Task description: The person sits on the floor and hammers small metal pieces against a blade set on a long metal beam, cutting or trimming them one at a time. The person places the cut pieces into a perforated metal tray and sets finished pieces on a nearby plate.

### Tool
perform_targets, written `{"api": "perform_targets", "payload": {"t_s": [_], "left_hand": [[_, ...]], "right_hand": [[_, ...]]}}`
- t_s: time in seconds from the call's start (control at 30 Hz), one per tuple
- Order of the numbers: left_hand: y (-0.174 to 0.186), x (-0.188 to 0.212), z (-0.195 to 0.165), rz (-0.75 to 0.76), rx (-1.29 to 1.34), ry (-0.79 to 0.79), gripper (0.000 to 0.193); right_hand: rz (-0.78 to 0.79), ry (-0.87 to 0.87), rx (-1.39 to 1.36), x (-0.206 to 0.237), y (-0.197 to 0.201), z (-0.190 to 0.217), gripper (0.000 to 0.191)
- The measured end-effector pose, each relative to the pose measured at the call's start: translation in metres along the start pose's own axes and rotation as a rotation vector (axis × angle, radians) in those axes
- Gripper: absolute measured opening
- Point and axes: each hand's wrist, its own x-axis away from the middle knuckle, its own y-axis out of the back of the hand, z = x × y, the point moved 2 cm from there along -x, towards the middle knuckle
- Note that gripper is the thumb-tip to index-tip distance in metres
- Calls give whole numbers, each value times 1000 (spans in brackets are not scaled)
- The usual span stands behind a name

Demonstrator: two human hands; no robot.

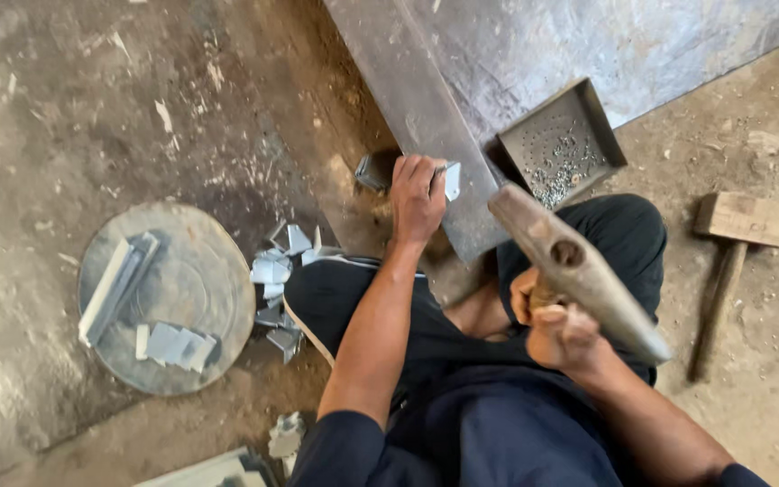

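Sitting on the dirt floor (65, 108) with your knees drawn up, you gripped a hammer (579, 271) in your right hand (563, 335), fingers clenched round the short wooden handle, so that the long metal head hung raised and tilted above your right knee. Your left hand (416, 197) reached out toward twelve o'clock, fingers closed on a small piece of sheet metal (451, 180), which it held against the long steel bar (426, 117) that ran away from your legs toward eleven o'clock. Just beyond the hammer head, at about one o'clock, stood a square metal tray (604, 135) with a scatter of tiny rivets or nails. A wooden mallet (732, 261) lay on the ground at three o'clock, well apart from both hands. At nine o'clock a round metal disc (200, 289) carried cut metal strips and small folded pieces, and more bent pieces (279, 271) were heaped beside your left knee.
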Motion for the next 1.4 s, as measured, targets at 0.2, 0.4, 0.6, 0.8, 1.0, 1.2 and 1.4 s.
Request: {"api": "perform_targets", "payload": {"t_s": [0.2,0.4,0.6,0.8,1.0,1.2,1.4], "left_hand": [[1,-3,4,-17,2,-37,11],[5,-8,2,-152,93,26,19],[102,-28,32,90,-113,541,33],[190,-20,49,204,-753,653,26],[185,-9,28,36,-870,406,66],[64,3,27,308,-465,368,31],[6,32,55,463,-883,619,57]], "right_hand": [[19,-811,79,9,-2,-92,54],[145,-1017,-207,42,14,-108,56],[-12,-352,597,-9,49,-136,29],[108,-306,935,-81,91,-187,24],[404,-323,985,-99,60,-202,27],[536,-543,980,-96,59,-214,19],[474,-410,1010,-89,57,-219,22]]}}
